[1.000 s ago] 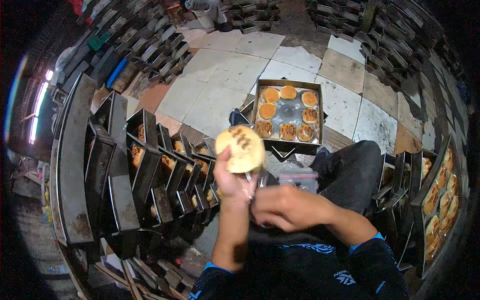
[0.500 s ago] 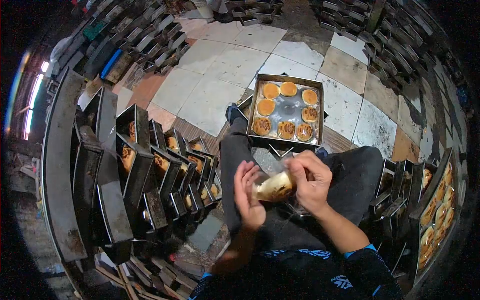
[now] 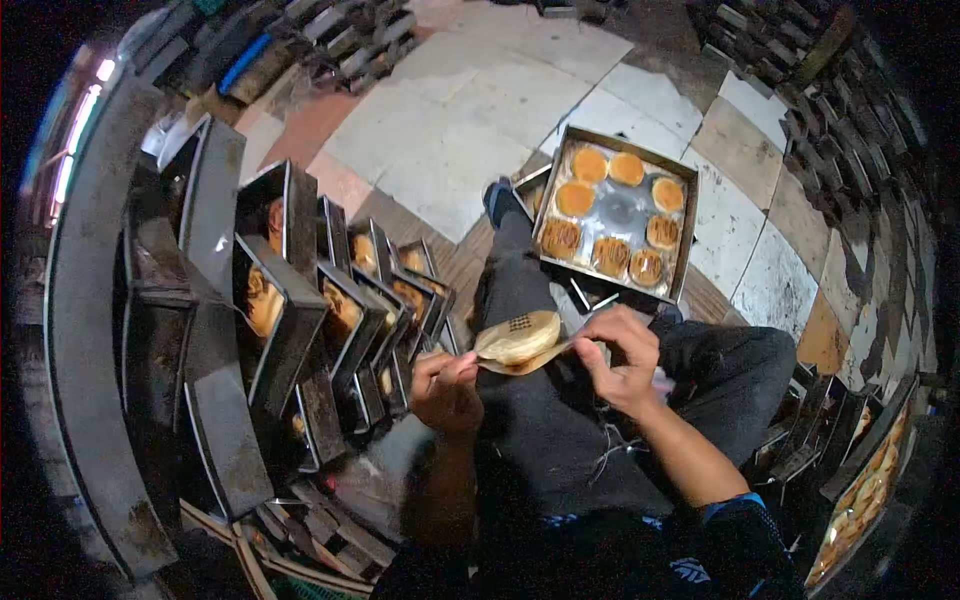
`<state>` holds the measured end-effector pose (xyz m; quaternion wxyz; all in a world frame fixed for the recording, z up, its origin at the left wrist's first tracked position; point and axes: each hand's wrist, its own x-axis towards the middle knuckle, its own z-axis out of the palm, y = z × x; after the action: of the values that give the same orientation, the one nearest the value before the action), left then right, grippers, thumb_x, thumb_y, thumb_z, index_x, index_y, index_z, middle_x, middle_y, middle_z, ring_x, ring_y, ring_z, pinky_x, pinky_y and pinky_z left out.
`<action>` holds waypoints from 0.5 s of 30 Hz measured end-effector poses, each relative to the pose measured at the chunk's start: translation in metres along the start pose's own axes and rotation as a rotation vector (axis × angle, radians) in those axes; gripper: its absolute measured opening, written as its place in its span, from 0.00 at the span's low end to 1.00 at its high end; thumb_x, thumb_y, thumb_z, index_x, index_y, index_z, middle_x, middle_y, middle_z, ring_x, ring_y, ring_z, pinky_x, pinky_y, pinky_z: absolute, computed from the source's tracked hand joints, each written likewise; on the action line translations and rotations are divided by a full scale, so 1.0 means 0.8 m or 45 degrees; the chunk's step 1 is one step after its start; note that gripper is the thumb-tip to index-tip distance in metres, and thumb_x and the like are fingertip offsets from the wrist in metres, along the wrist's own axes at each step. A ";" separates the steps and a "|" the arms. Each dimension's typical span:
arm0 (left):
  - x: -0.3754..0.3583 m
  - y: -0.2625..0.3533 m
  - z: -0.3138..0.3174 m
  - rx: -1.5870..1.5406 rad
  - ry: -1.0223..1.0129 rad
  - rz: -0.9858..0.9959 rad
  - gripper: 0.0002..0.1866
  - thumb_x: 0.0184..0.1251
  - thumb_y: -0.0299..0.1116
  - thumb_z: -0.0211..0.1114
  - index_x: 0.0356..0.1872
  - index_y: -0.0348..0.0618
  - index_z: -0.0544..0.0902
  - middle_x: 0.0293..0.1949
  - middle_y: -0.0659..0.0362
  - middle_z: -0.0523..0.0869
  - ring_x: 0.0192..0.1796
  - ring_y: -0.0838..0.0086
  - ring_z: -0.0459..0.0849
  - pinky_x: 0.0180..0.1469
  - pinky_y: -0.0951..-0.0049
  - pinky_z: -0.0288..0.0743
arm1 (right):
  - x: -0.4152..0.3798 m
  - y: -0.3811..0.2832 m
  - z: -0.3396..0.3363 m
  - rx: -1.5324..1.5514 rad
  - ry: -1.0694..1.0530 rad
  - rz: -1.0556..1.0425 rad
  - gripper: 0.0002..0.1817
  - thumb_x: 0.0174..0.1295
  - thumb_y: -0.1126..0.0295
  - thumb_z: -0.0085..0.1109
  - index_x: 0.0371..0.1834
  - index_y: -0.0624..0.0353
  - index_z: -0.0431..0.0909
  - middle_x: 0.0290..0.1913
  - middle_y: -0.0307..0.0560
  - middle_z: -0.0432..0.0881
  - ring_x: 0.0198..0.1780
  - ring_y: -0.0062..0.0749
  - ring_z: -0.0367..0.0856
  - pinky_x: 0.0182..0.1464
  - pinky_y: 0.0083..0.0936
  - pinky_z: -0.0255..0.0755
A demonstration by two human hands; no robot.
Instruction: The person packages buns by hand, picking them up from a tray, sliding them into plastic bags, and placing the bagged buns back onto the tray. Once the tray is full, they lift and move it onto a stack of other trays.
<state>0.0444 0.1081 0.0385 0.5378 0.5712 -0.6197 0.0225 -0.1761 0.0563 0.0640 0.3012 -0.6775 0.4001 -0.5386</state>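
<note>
A pale round pastry in a clear wrapper bag (image 3: pixel 518 340), with dark print on its upper side, hangs over my lap between my two hands. My left hand (image 3: pixel 447 390) pinches the wrapper's left corner between thumb and fingers. At the opposite corner, my right hand (image 3: pixel 622 360) is closed in a similar pinch. Both hands keep to the wrapper's ends, apart from the pastry itself. Beyond them, a square metal tray (image 3: pixel 690 225) holds several round pastries (image 3: pixel 574 199), some plain golden and some with dark markings.
Stacked metal trays (image 3: pixel 222 420) with pastries inside rise close on my left. More trays (image 3: pixel 800 440) stand at my right, one tilted and full of pastries (image 3: pixel 858 510). Pale floor tiles (image 3: pixel 480 110) lie ahead. My bent legs (image 3: pixel 720 370) flank the work area.
The wrapped pastry has turned and is now stretched between both hands. My left hand has moved left and down, from open to pinching the wrapper's corner. The camera view has shifted.
</note>
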 end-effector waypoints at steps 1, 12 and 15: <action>-0.010 0.000 -0.002 0.010 -0.017 -0.032 0.12 0.65 0.41 0.67 0.35 0.43 0.85 0.31 0.58 0.81 0.30 0.66 0.81 0.35 0.68 0.77 | 0.001 -0.002 0.004 -0.010 0.000 0.000 0.07 0.51 0.76 0.72 0.32 0.62 0.84 0.30 0.47 0.81 0.32 0.34 0.80 0.35 0.26 0.74; -0.013 0.011 0.004 -0.545 0.014 -1.213 0.11 0.64 0.33 0.70 0.27 0.38 0.81 0.22 0.60 0.80 0.23 0.81 0.73 0.25 0.77 0.64 | 0.007 0.010 0.042 -0.219 0.283 0.368 0.16 0.66 0.72 0.61 0.19 0.65 0.72 0.18 0.45 0.68 0.22 0.27 0.65 0.26 0.27 0.60; -0.060 0.044 -0.033 -0.536 0.070 -1.403 0.12 0.65 0.34 0.69 0.26 0.38 0.80 0.23 0.59 0.80 0.23 0.81 0.73 0.26 0.77 0.64 | -0.088 0.000 0.037 -0.109 0.123 0.840 0.19 0.69 0.70 0.56 0.19 0.66 0.69 0.18 0.45 0.66 0.21 0.27 0.63 0.26 0.31 0.58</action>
<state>0.0248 0.1701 0.0368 0.5877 0.6891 -0.2086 -0.3690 -0.1543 0.1171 0.0227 0.4114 -0.4972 0.6339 -0.4262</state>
